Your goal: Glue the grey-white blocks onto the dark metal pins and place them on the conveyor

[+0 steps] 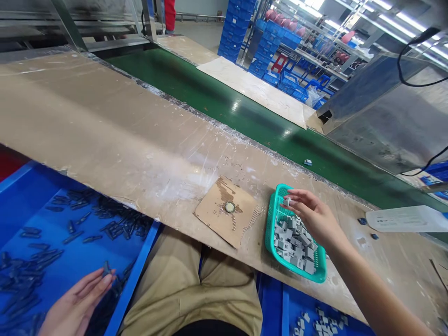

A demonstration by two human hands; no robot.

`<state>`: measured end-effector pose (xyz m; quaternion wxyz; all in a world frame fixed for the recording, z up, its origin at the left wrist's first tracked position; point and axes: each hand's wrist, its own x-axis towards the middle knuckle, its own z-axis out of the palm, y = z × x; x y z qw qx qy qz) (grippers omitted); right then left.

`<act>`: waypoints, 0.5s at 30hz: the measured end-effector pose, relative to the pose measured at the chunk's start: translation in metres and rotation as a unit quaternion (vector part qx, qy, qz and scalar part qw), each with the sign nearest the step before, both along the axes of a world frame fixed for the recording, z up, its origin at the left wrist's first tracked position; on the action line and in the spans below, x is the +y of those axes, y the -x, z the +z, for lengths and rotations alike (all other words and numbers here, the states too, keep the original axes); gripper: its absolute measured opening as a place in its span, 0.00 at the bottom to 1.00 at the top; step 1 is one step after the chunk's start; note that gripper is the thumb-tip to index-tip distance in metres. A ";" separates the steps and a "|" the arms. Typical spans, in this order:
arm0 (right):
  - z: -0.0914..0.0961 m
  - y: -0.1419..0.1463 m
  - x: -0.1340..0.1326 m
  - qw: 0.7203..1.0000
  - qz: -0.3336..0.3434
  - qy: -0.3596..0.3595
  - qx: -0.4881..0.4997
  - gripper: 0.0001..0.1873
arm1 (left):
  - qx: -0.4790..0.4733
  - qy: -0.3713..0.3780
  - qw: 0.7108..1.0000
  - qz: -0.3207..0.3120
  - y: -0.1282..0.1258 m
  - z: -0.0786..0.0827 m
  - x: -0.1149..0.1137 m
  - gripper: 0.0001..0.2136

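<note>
My right hand (311, 215) hovers over a teal plastic basket (270, 224) full of small grey blocks (294, 245) and pinches one grey block (287, 202) at its fingertips. My left hand (79, 301) reaches into a blue bin (24, 205) at the lower left, fingers pressed on a small dark grey part (106, 269) among several dark parts (119, 219). A piece of cardboard (227, 217) with a small round metal piece (229, 207) lies on the worn workbench (115, 135) between my hands.
A green conveyor belt (217, 100) runs behind the bench, with a small blue item (308, 162) on it. A white plastic bottle (408, 218) lies at the right. Another blue bin (315, 317) with grey blocks sits below the bench. Blue crates (241, 23) are stacked far back.
</note>
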<state>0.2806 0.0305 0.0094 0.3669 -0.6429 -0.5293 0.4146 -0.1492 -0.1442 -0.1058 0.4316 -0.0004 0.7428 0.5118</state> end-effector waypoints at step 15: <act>0.006 0.062 0.002 0.956 0.224 -0.123 -0.145 0.17 | -0.305 -0.175 0.931 -0.098 -0.093 0.034 0.029 0.17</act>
